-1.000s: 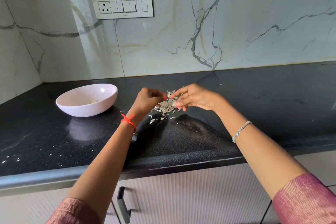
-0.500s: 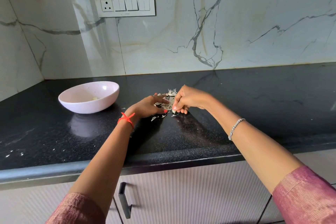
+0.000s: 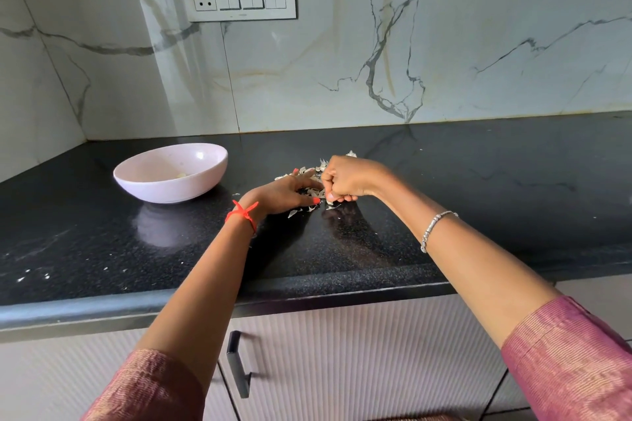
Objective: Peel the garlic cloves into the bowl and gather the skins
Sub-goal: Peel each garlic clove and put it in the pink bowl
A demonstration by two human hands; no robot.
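Within the right hand (image 3: 345, 181) sit bunched garlic skins (image 3: 304, 171).

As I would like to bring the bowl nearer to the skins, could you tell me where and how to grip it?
Take the bowl by its rim on the right side, thumb inside, fingers under the outer wall, coming from above with the left hand, which lies nearest. It stands upright, has no handle, and its rounded wall would probably slip.
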